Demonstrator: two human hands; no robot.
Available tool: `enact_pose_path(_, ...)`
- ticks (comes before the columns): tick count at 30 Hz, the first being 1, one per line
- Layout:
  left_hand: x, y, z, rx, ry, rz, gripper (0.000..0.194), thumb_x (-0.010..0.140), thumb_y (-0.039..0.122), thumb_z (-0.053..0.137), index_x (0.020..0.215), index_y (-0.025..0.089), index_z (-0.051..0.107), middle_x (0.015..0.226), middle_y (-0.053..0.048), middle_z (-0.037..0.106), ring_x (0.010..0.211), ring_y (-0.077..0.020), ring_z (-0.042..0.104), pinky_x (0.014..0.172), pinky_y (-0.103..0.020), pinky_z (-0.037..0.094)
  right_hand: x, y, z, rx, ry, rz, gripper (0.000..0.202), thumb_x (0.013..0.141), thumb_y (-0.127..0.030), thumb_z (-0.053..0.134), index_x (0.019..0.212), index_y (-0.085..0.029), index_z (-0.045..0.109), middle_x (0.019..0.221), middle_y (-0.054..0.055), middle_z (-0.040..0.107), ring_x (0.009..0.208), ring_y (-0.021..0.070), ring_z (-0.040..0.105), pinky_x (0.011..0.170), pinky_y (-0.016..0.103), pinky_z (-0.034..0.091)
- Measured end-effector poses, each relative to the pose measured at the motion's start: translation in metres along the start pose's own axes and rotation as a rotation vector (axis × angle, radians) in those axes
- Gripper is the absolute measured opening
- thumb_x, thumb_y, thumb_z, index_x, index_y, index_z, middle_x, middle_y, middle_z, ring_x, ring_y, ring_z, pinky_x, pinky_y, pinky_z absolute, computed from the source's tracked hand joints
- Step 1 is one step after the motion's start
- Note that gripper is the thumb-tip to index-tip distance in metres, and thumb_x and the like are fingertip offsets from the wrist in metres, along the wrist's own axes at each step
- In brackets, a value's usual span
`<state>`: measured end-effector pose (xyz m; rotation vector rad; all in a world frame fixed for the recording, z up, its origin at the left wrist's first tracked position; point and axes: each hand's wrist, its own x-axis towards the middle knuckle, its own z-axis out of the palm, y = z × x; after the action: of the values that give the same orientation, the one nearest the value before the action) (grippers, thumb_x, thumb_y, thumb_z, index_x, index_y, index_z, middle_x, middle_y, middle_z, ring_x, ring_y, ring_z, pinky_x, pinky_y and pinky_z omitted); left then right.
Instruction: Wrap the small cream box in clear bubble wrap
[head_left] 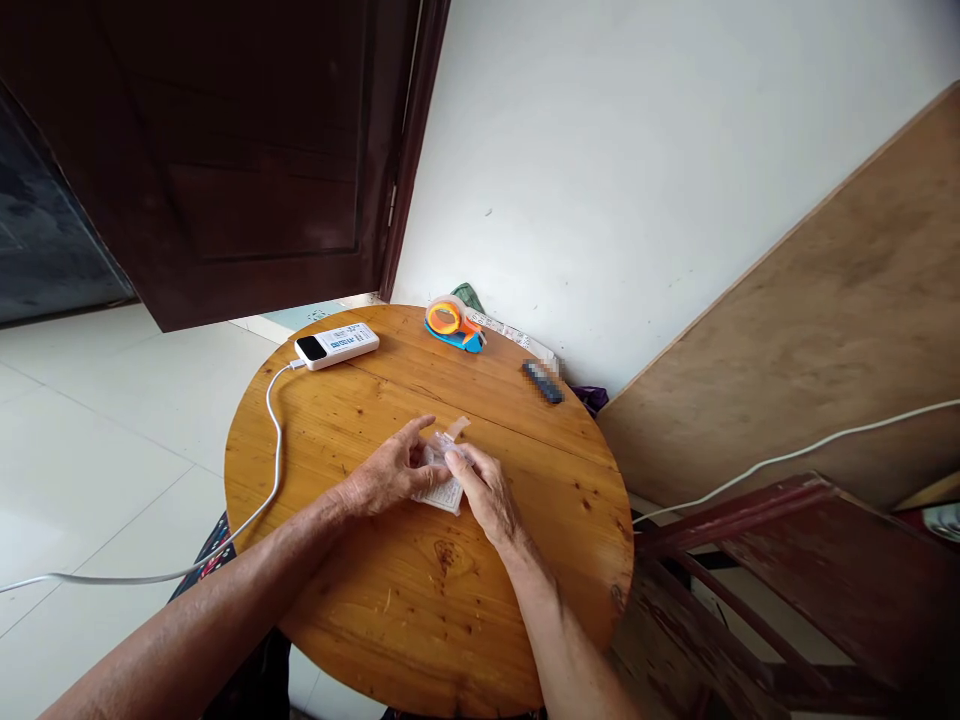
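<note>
Packet, small, flat and printed, lies near the middle of the round tabletop between the two hands, with clear film loose about its far end and a pale strip jutting beyond. It looks light and fairly stiff, while the film is probably thin, slippery and quick to crease or tear; the side edges and near corners seem the surest hold. The left hand stretches its index finger forward and lays its thumb across the packet; the right hand has its fingers bent close together, seemingly pinching the film, though knuckles hide the exact contact. Wood shows around both hands, with most room toward the near and right rim. A white device and its cable bound the left, a tape dispenser the far rim, a dark object the far right.
</note>
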<state>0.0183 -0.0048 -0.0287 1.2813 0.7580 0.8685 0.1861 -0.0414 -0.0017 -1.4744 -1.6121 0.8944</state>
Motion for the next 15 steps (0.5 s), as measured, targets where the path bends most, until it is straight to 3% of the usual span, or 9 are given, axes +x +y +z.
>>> enact_pose_path(3, -0.001, 0.0, -0.003, 0.023, -0.027, -0.025, 0.092, 0.074, 0.04, 0.076, 0.149, 0.013, 0.029, 0.088, -0.001, 0.06, 0.084, -0.0165, 0.06, 0.075, -0.03, 0.047, 0.0, 0.002, 0.001, -0.004, 0.006, 0.003, 0.036, 0.087, -0.049, 0.052, 0.072, -0.019, 0.065, 0.06, -0.001, 0.055, 0.059, 0.0143, 0.049, 0.056, 0.026, 0.037)
enact_pose_path(6, 0.0, -0.003, -0.006, 0.078, -0.038, 0.002, 0.087, 0.076, 0.038, 0.073, 0.149, 0.014, 0.031, 0.086, 0.0, 0.059, 0.081, -0.0151, 0.057, 0.073, -0.03, 0.045, 0.004, 0.003, 0.001, 0.01, 0.051, -0.026, 0.035, 0.085, -0.05, 0.056, 0.073, -0.019, 0.068, 0.069, 0.001, 0.062, 0.067, 0.0164, 0.054, 0.064, 0.027, 0.042)
enact_pose_path(9, -0.001, -0.004, -0.007, 0.09, -0.052, 0.006, 0.087, 0.076, 0.038, 0.073, 0.149, 0.017, 0.031, 0.088, 0.0, 0.059, 0.079, -0.015, 0.056, 0.071, -0.029, 0.044, 0.007, 0.002, -0.002, 0.16, 0.018, 0.036, 0.036, 0.082, -0.052, 0.06, 0.09, -0.02, 0.073, 0.085, 0.003, 0.071, 0.082, 0.0208, 0.061, 0.076, 0.03, 0.046)
enact_pose_path(12, -0.002, 0.0, -0.005, 0.043, -0.064, -0.019, 0.092, 0.075, 0.04, 0.074, 0.15, 0.017, 0.026, 0.094, -0.003, 0.06, 0.083, -0.0167, 0.058, 0.072, -0.029, 0.044, 0.007, 0.001, -0.009, 0.369, -0.046, 0.159, 0.04, 0.076, -0.048, 0.068, 0.105, -0.021, 0.072, 0.095, 0.003, 0.075, 0.086, 0.0227, 0.064, 0.077, 0.032, 0.048)
enact_pose_path(15, -0.004, 0.005, -0.003, 0.033, -0.073, -0.035, 0.095, 0.072, 0.039, 0.076, 0.15, 0.017, 0.025, 0.098, -0.004, 0.06, 0.085, -0.0169, 0.058, 0.074, -0.03, 0.044, 0.006, 0.0, -0.019, 0.466, -0.094, 0.203, 0.038, 0.073, -0.042, 0.068, 0.103, -0.02, 0.072, 0.093, 0.005, 0.075, 0.084, 0.0229, 0.064, 0.073, 0.033, 0.048)
